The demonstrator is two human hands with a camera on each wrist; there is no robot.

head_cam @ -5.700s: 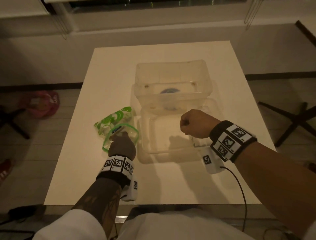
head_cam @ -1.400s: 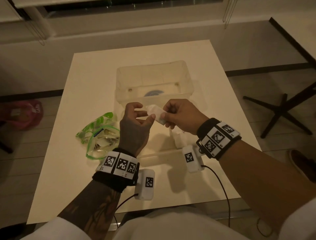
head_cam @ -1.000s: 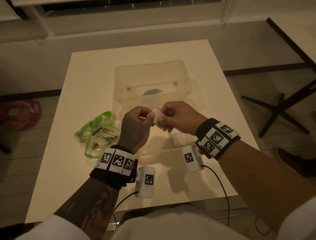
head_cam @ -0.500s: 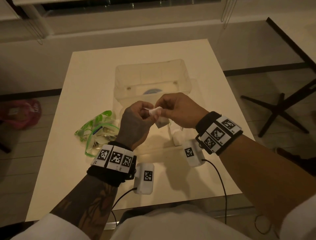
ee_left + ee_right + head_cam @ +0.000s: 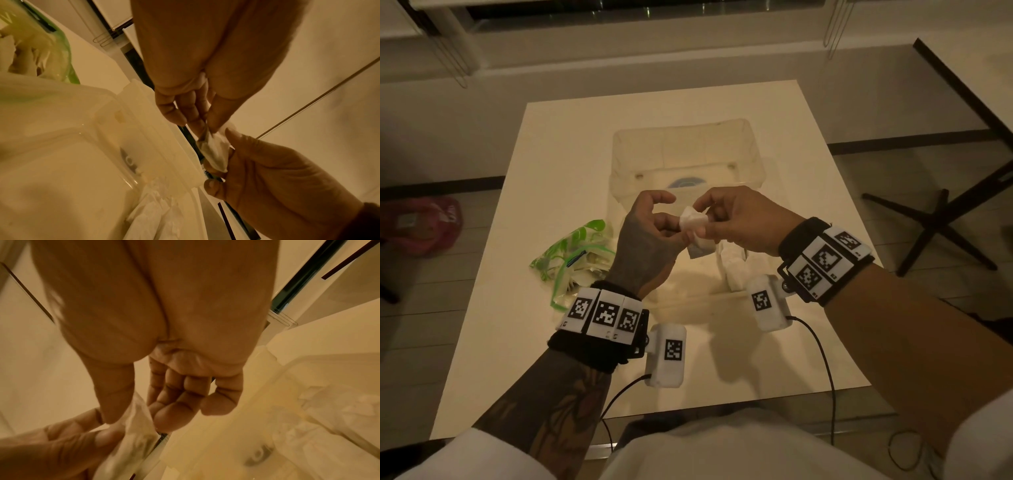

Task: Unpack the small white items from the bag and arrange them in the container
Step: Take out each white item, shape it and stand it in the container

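A small crumpled white item (image 5: 692, 222) hangs in the air between both hands, above the clear plastic container (image 5: 688, 298). My left hand (image 5: 671, 228) pinches its left end with thumb and fingertips; in the left wrist view the item (image 5: 216, 149) stretches from those fingertips (image 5: 197, 123) down to the other hand. My right hand (image 5: 709, 219) pinches its right side, and the right wrist view shows the item (image 5: 133, 433) under the thumb. More white items (image 5: 736, 270) lie in the container's right part. The green-printed zip bag (image 5: 571, 260) lies open to the left, with white items inside.
The container's taller clear half (image 5: 681, 147) stands behind the hands, a blue round mark on its bottom. All sits on a white table (image 5: 558, 154). Wrist camera cables (image 5: 822, 356) trail toward the near edge. A black chair base (image 5: 941, 219) is on the floor at right.
Earlier my left hand was in the bag and my right fist hovered over the container. Since then both hands met on one white item, and over the last second they worked and crumpled it.
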